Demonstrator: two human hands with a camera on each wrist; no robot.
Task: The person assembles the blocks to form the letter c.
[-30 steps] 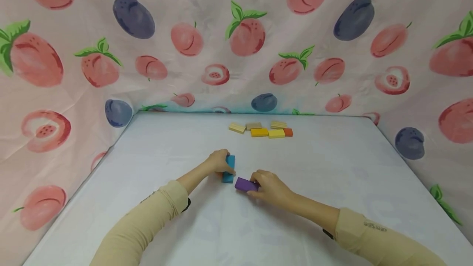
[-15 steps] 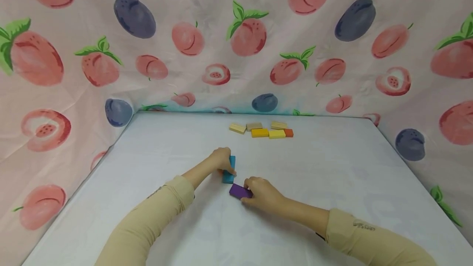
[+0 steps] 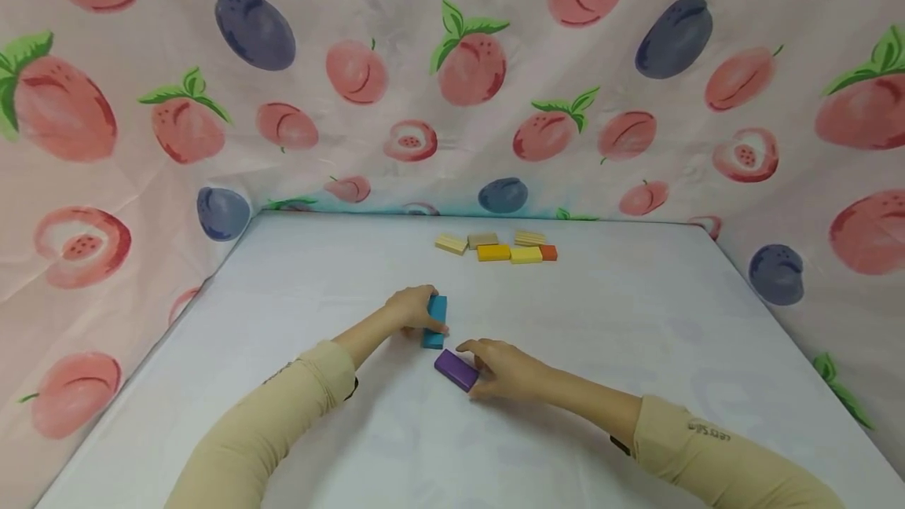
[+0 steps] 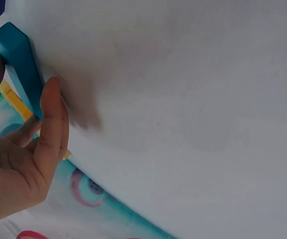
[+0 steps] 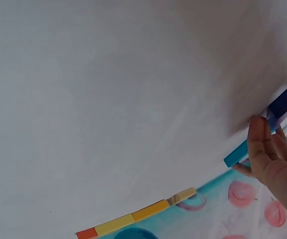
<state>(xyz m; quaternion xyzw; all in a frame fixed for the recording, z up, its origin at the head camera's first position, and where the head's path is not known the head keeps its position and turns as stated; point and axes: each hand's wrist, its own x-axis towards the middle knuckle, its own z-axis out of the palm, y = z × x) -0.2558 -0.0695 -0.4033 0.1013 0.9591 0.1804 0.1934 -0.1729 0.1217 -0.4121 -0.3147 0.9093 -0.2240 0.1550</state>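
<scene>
1 blue block (image 3: 439, 311) | 1 purple block (image 3: 456, 370) | 6 far blocks (image 3: 493, 253)

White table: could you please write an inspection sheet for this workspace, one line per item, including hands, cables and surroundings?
Surface: white table, flat-looking, with soft shadows.
Job's things: blue block and purple block, close together with a slight gap; purple lies at a slant to blue.
Clutter: near the far edge, three pale wooden blocks, an orange-yellow block, a yellow block and a red block.
Hands: left hand holds the blue block; right hand is at the purple block's end, grip unclear.
Cables: nothing seen.
Surroundings: fruit-patterned cloth behind the table and along both sides.
</scene>
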